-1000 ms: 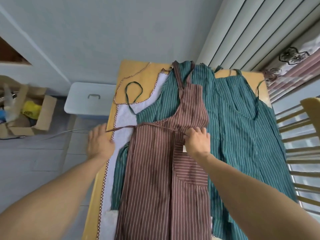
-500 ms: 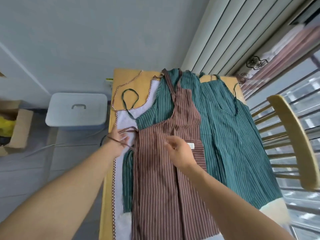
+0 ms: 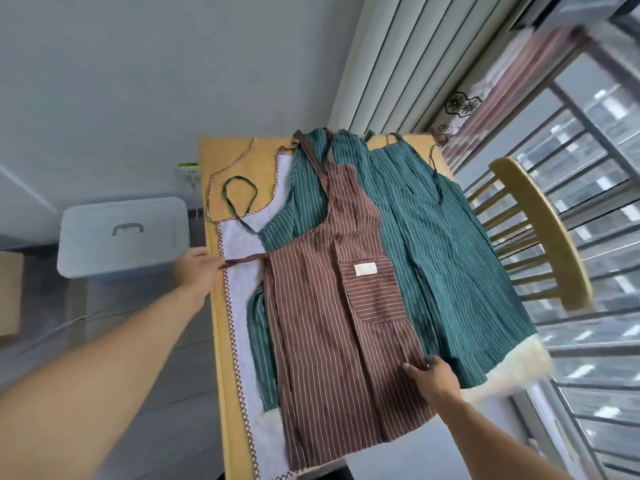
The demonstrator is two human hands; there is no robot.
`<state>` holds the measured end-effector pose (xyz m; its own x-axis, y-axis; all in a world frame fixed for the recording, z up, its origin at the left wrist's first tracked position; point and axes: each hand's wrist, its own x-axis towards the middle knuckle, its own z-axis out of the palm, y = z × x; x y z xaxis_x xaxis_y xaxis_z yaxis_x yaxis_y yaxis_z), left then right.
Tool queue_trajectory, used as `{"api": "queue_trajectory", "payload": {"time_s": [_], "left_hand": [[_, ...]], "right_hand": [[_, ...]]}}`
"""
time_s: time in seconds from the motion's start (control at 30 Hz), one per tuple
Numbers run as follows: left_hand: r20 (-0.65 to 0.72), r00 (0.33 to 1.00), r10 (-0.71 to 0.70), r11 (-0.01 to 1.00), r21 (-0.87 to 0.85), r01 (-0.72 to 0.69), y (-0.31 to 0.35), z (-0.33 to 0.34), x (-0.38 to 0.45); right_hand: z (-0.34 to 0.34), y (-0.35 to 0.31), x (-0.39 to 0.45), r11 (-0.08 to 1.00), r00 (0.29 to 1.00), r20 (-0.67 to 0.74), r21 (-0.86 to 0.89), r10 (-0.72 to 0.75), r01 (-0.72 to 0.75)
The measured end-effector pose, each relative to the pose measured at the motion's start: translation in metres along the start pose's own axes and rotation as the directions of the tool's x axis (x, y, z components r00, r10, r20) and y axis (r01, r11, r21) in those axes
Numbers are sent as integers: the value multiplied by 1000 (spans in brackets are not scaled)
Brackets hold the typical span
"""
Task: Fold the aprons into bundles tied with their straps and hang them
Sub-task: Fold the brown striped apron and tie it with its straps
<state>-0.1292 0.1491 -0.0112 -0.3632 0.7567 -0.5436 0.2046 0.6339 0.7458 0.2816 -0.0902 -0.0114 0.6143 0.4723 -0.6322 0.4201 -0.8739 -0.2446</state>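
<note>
A brown striped apron (image 3: 332,323) lies flat on top of a pile of aprons on the wooden table (image 3: 216,323). Its waist strap (image 3: 246,262) runs out to the left, and my left hand (image 3: 195,271) pinches the strap's end at the table's left edge. My right hand (image 3: 433,374) grips the apron's right side edge low down, below the pocket (image 3: 372,289). Under it lie a green striped apron (image 3: 446,265) and a white apron with checked trim (image 3: 239,344). A green strap loop (image 3: 240,195) rests on the white one.
A wooden chair (image 3: 540,233) stands tight against the table's right side, before a barred window (image 3: 595,168). A grey lidded box (image 3: 121,233) sits on the floor left of the table. A cardboard box (image 3: 8,299) is at the far left. A wall stands behind.
My left hand has pulled the brown strap straight out to the left. My right hand left the apron's waist and moved down to its lower right edge. My view shifted right.
</note>
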Motion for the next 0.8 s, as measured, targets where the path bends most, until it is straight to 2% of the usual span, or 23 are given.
{"api": "queue_trajectory", "payload": {"time_s": [0.1, 0.17, 0.27, 0.3, 0.43, 0.6, 0.73, 0.8], "left_hand": [[310, 940, 139, 964, 175, -201, 16, 50, -27], [388, 901, 194, 879, 339, -336, 19, 73, -30], [394, 893, 217, 682, 593, -427, 16, 83, -17], [381, 896, 229, 646, 629, -433, 15, 84, -11], [302, 906, 298, 688, 589, -423, 15, 83, 1], [282, 901, 329, 514, 747, -421, 30, 74, 19], [261, 949, 175, 504, 804, -314, 37, 69, 37], [246, 945, 217, 471, 821, -322, 31, 71, 28]], "right_hand": [[0, -5, -9, 1000, 1000, -14, 10, -9, 9], [-1, -5, -13, 1000, 999, -24, 7, -22, 22], [0, 2, -11, 1000, 1000, -7, 2, -28, 28], [0, 3, -11, 1000, 1000, 2, 2, -30, 30], [2, 14, -8, 999, 1000, -26, 39, -10, 11], [-7, 15, -11, 998, 999, 10, 46, -36, 36], [-5, 27, -3, 999, 999, 45, 29, -15, 14], [-1, 31, -1, 999, 999, 45, 42, -25, 24]]}}
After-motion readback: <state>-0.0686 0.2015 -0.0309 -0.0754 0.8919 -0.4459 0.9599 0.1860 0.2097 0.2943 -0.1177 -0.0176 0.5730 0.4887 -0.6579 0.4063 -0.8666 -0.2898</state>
